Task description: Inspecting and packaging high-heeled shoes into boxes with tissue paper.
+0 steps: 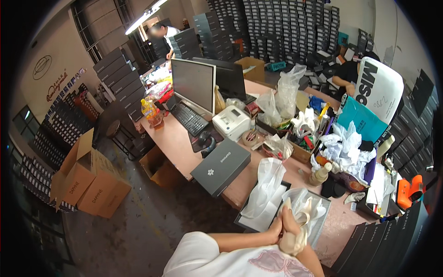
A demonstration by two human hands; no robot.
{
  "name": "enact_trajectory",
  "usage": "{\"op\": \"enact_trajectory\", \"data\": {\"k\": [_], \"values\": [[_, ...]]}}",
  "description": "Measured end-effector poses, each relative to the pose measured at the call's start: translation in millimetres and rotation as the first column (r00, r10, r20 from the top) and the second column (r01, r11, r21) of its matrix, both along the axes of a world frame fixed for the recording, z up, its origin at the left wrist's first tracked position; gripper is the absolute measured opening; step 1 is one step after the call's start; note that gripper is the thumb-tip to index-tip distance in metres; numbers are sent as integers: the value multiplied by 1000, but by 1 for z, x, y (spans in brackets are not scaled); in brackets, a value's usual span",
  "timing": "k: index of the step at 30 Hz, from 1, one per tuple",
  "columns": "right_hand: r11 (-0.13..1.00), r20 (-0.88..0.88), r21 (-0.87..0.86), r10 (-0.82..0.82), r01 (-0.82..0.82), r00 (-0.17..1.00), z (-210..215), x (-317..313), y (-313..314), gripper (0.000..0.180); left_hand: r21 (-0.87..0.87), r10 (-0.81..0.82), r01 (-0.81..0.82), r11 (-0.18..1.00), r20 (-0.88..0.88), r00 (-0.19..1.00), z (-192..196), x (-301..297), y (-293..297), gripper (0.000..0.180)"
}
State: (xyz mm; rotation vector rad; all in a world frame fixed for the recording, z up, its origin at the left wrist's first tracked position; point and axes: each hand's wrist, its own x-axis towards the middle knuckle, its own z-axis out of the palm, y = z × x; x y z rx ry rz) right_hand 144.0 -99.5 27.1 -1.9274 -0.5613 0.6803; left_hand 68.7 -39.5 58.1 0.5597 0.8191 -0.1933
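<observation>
Cream all over, the shoe (292,243) is in front of the white shirt (230,263), near the open box (243,223). The right grip (290,221) is closed around its middle. The left grip (276,227) is right beside it, but I can't tell how far it is curled, or if it holds the shoe too.

If the fingers go loose, the shoe may slip and bump the surface (339,231). If its sharp toe pokes the thin paper (265,203), that could rip. A bump from the left arm might knock the grey box (220,166) off the edge.

The toe points away from the body, and the shoe's long way runs from shirt to paper.
</observation>
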Motion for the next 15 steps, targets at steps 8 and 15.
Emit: {"op": "enact_trajectory", "data": {"k": [8, 15], "values": [[942, 478, -61, 317, -329, 819, 76, -12, -3, 49, -268, -207, 242, 932, 152, 966, 27, 39, 67, 54], [940, 36, 318, 118, -123, 992, 82, -35, 31, 63, 424, -200, 122, 898, 144, 969, -26, 49, 85, 51]]}}
